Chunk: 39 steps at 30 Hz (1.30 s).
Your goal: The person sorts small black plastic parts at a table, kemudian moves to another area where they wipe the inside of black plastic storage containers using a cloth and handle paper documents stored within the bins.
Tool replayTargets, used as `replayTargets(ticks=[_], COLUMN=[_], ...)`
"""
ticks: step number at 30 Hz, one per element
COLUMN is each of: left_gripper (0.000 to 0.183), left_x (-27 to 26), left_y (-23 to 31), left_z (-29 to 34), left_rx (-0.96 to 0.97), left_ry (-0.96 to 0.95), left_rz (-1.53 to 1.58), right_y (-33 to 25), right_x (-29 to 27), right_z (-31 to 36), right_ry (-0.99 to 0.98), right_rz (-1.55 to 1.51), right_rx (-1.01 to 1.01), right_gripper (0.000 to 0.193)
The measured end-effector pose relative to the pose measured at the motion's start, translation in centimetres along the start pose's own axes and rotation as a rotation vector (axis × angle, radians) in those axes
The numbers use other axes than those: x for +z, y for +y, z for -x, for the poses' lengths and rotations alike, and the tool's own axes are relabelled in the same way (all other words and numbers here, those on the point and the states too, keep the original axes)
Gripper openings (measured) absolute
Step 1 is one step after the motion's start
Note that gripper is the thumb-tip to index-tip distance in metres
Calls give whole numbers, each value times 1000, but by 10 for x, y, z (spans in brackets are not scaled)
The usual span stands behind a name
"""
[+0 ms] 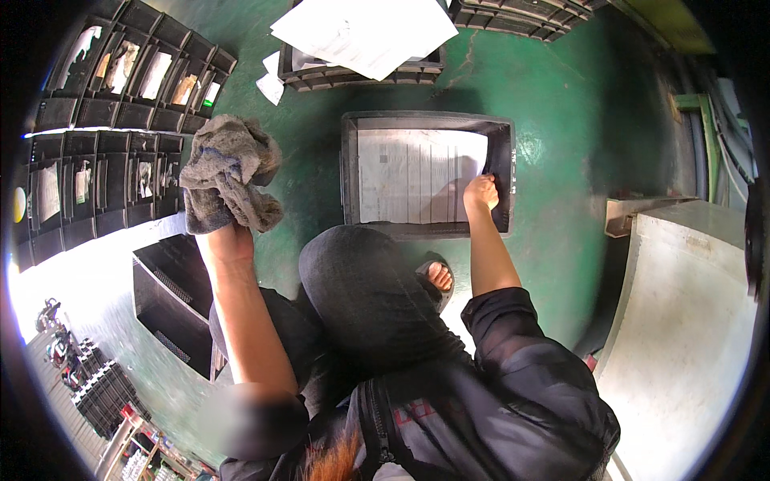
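My left hand (pixel 233 243) is wrapped in the folds of a bunched grey cloth rag (pixel 233 164), raised at the left above the floor. Most of its fingers are hidden by the rag. In front of me on the floor sits a black plastic crate (pixel 429 231), its inside lined with pale, flat material (pixel 405 176) marked with parallel lines. My right hand (pixel 480 193) reaches into the crate's right side. Its fingers are closed by the right wall, at the edge of the pale material; what they grip, if anything, is not visible.
Beyond the crate, white paper sheets (pixel 369 36) lie over another black crate (pixel 361 78). Stacked black crates with labels (pixel 104 172) stand at the left. An open black crate (pixel 172 301) is beside my left leg. A pale metal panel (pixel 690 297) stands right.
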<state>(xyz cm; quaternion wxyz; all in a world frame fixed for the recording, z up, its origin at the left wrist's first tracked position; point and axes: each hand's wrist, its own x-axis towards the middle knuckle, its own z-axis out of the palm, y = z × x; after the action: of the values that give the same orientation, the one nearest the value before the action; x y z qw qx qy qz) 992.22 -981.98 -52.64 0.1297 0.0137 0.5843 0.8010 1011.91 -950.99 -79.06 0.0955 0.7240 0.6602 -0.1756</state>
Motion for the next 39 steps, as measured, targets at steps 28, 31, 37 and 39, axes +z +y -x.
replayTargets(ticks=[28,31,37,39], left_gripper=[32,33,30,31], left_x=[-16,-29,-29,-26], left_y=[68,67,55,53], left_z=[50,48,26,21], left_rx=[155,154,122,83], left_ry=[345,454,296,300], left_rz=[147,153,258,259], right_y=[-301,-226,51,77], right_x=[-113,-120,-50,-67], right_z=[130,170,85,88], right_ry=[420,140,-380,-305], right_rz=[-201,-198,529,149], right_rx=[-1558,-1554,-1408,-1284], right_gripper=[30,38,56,36])
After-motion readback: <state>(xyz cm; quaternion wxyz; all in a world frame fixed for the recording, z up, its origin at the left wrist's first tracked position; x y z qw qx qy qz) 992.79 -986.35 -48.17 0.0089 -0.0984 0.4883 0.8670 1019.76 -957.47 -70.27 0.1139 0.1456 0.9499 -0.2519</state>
